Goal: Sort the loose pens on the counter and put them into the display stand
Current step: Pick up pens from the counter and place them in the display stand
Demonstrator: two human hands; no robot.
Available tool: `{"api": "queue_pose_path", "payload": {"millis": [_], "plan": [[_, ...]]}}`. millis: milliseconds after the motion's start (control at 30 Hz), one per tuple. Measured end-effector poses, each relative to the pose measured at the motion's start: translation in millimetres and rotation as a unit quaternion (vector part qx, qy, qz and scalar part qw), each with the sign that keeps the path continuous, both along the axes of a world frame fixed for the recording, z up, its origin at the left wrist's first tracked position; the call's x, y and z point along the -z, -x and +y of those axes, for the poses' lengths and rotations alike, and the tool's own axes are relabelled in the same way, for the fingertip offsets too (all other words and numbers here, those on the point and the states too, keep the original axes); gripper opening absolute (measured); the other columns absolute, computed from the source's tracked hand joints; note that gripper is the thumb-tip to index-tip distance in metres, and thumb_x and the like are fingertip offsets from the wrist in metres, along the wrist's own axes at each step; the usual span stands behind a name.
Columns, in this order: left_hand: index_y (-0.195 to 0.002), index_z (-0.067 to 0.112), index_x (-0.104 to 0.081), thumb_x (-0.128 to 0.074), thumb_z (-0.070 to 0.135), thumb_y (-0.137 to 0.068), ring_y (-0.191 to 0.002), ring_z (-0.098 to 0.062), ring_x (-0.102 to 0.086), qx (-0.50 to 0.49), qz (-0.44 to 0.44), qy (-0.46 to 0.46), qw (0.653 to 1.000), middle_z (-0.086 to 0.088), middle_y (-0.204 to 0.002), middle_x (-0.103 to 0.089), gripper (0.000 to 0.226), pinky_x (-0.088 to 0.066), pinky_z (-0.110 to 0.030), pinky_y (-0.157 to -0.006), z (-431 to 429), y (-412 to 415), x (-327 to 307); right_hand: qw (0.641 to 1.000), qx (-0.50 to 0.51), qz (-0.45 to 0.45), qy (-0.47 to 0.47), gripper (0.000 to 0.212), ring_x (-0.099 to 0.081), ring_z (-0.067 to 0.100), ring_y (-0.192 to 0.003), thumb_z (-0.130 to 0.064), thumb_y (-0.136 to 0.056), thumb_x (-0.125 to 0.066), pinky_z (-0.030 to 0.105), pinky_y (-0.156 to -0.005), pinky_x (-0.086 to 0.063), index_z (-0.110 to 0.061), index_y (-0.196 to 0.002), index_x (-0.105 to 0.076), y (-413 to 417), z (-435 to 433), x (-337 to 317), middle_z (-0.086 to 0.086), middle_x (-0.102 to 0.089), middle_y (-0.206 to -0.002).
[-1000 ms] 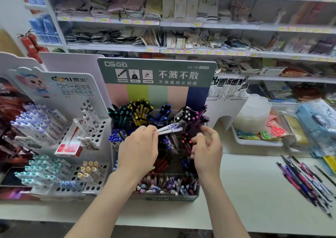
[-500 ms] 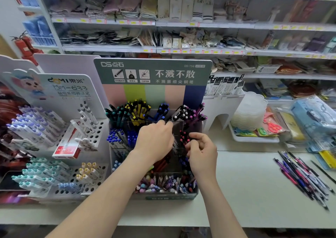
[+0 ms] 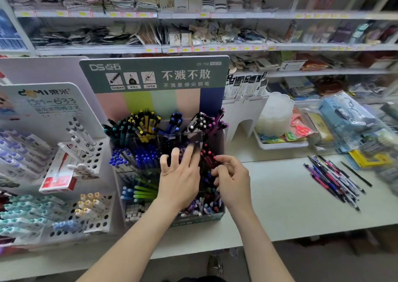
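The tiered pen display stand (image 3: 195, 219) with a green header stands on the white counter (image 3: 280, 208), its compartments full of coloured pens. My left hand (image 3: 179, 177) hovers over the stand's middle tier with fingers spread and straight, holding nothing. Just to its right, my right hand (image 3: 233, 181) has curled fingers that pinch dark pens with pink tips (image 3: 207, 155) standing in the middle tier. A pile of loose pens (image 3: 333, 181) lies on the counter far to the right, away from both hands.
A white holed pen rack (image 3: 94, 163) with a red box (image 3: 58, 179) stands left of the stand. To the right are a tray of clear plastic containers (image 3: 275, 117), packaged goods (image 3: 346, 117) and a single black pen (image 3: 356, 174). Stocked shelves fill the back.
My left hand carried white-and-blue pens down into the stand; they are no longer in it and its fingers have spread. My right hand dropped to the middle tier.
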State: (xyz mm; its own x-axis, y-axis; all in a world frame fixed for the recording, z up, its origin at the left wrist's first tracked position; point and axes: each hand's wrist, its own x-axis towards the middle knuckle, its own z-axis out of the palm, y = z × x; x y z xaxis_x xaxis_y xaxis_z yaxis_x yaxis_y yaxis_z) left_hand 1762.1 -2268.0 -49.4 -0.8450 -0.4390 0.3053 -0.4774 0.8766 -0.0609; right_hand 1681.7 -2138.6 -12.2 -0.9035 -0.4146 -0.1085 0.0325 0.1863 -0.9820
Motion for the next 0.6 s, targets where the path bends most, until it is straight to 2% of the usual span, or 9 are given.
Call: {"api": "queue_pose_path", "payload": {"millis": [67, 167, 233, 300, 367, 433, 467, 600], "plan": [[-0.148, 0.023, -0.051, -0.058, 0.026, -0.093, -0.135, -0.036, -0.042, -0.005, 0.046, -0.022, 0.999, -0.007, -0.159, -0.041, 0.056, -0.034, -0.055, -0.102, 4.5, -5.0, -2.6, 1.0, -0.024, -0.019, 0.009, 0.032, -0.064, 0.012, -0.066, -0.004, -0.099, -0.055, 0.033, -0.066, -0.053, -0.027, -0.111, -0.075, -1.4, 8.7, -2.3, 0.0, -0.076, -0.083], [-0.131, 0.017, -0.065, -0.067, 0.013, -0.085, -0.131, -0.037, -0.045, 0.002, 0.15, -0.044, 0.988, -0.012, -0.146, -0.051, 0.045, -0.035, -0.054, -0.099, 15.3, -6.2, -6.7, 0.997, -0.029, -0.055, 0.041, 0.03, -0.066, 0.012, -0.076, -0.007, -0.105, -0.055, 0.028, -0.071, -0.055, -0.023, -0.111, -0.08, -4.3, 24.7, -10.7, 0.001, -0.078, -0.093], [-0.121, 0.015, -0.069, -0.067, 0.008, -0.085, -0.121, -0.035, -0.05, 0.025, 0.211, -0.067, 0.975, -0.01, -0.131, -0.058, 0.037, -0.04, -0.05, -0.094, 23.1, -5.4, -10.3, 0.999, -0.024, -0.032, 0.037, 0.023, -0.067, 0.011, -0.077, -0.018, -0.107, -0.058, 0.026, -0.073, -0.056, -0.024, -0.109, -0.081, -6.4, 37.6, -14.5, -0.003, -0.078, -0.094], [-0.111, 0.015, -0.07, -0.064, 0.008, -0.087, -0.104, -0.028, -0.057, 0.086, 0.232, -0.12, 0.961, -0.004, -0.113, -0.064, 0.025, -0.046, -0.045, -0.084, 32.7, -2.7, -12.5, 1.0, -0.014, 0.026, 0.006, 0.018, -0.069, 0.009, -0.077, -0.025, -0.106, -0.063, 0.025, -0.073, -0.057, -0.026, -0.104, -0.081, -6.6, 53.3, -14.2, -0.006, -0.078, -0.09], [-0.104, 0.021, -0.068, -0.06, 0.014, -0.092, -0.085, -0.019, -0.063, 0.15, 0.176, -0.237, 0.944, 0.006, -0.094, -0.068, 0.016, -0.051, -0.044, -0.075, 46.7, 4.1, -17.8, 0.998, 0.019, 0.055, -0.028, 0.016, -0.071, 0.01, -0.078, -0.03, -0.104, -0.066, 0.027, -0.073, -0.058, -0.027, -0.098, -0.081, -1.6, 69.6, -7.8, -0.008, -0.077, -0.085], [-0.104, 0.028, -0.07, -0.057, 0.023, -0.095, -0.076, -0.009, -0.065, 0.163, 0.067, -0.381, 0.908, 0.013, -0.084, -0.07, 0.016, -0.056, -0.04, -0.075, 63.9, 17.9, -22.6, 0.994, 0.053, 0.06, -0.069, 0.016, -0.071, 0.009, -0.078, -0.034, -0.103, -0.068, 0.025, -0.072, -0.055, -0.027, -0.096, -0.08, 9.2, 87.3, 4.5, -0.01, -0.076, -0.08], [-0.106, 0.031, -0.071, -0.056, 0.027, -0.096, -0.075, -0.006, -0.065, 0.17, 0.014, -0.423, 0.89, 0.014, -0.085, -0.071, 0.018, -0.058, -0.039, -0.077, 72.6, 26.2, -23.1, 0.993, 0.061, 0.061, -0.086, 0.016, -0.071, 0.009, -0.078, -0.034, -0.103, -0.068, 0.024, -0.071, -0.053, -0.027, -0.096, -0.08, 16.4, 96.2, 10.6, -0.011, -0.075, -0.079], [-0.117, 0.034, -0.07, -0.051, 0.034, -0.101, -0.091, -0.012, -0.067, 0.207, -0.159, -0.41, 0.874, 0.011, -0.104, -0.072, 0.025, -0.058, -0.04, -0.088, 106.5, 70.0, -17.8, 0.988, 0.035, 0.061, -0.137, 0.015, -0.069, 0.0, -0.091, -0.027, -0.103, -0.064, 0.017, -0.076, -0.051, -0.028, -0.111, -0.076, 58.5, 134.2, 26.0, -0.016, -0.075, -0.098]]}}
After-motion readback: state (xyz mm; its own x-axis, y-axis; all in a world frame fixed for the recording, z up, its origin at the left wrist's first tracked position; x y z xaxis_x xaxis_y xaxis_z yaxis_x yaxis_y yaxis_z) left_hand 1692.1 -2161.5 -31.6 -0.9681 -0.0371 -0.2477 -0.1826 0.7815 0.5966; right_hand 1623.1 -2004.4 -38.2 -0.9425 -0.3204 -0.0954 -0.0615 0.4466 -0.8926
